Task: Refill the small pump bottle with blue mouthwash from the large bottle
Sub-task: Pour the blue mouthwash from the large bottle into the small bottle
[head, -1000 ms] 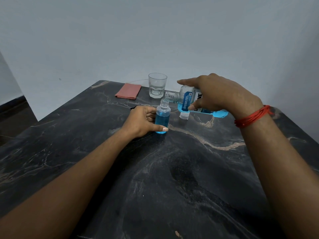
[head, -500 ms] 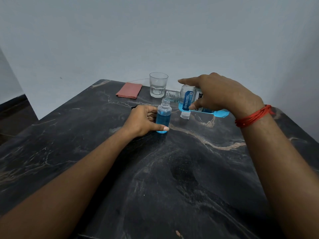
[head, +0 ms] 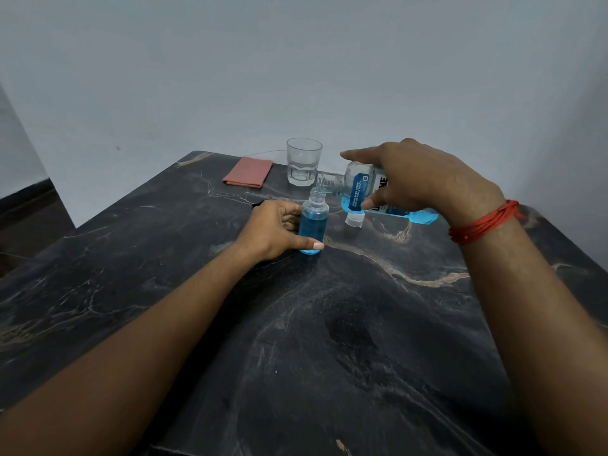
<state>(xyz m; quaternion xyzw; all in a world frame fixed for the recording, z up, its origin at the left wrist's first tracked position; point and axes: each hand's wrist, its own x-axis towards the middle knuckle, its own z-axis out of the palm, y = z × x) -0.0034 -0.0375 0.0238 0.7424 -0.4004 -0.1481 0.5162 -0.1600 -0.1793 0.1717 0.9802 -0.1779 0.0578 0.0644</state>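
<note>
A person's 2 hands work over a dark marble-patterned bench point(head: 296, 324) set against a pale wall. The left hand point(head: 274, 230) steadies the small pump bottle point(head: 313, 222), its grip clamped on the clear body with the thumb across the base in front and the fingers curled behind. The bottle stands upright on the bench near the middle, its pump head off and its threaded mouth open, with blue mouthwash filling most of its body.

The right hand point(head: 418, 179), a red thread bracelet point(head: 480, 222) on its wrist, holds the large bottle point(head: 362, 189) tipped almost level. Its grip is closed over the labelled body from above, with the index finger stretched along the top. The open neck sits just above and behind the small bottle's mouth, and blue mouthwash pools along the large bottle's lower side. Whether liquid is flowing between the 2 cannot be told.

A white cap point(head: 354, 220) rests on the bench just beneath the large bottle. Farther back stand an empty glass tumbler point(head: 303, 161) and, to its left, a folded pink cloth point(head: 248, 171).
</note>
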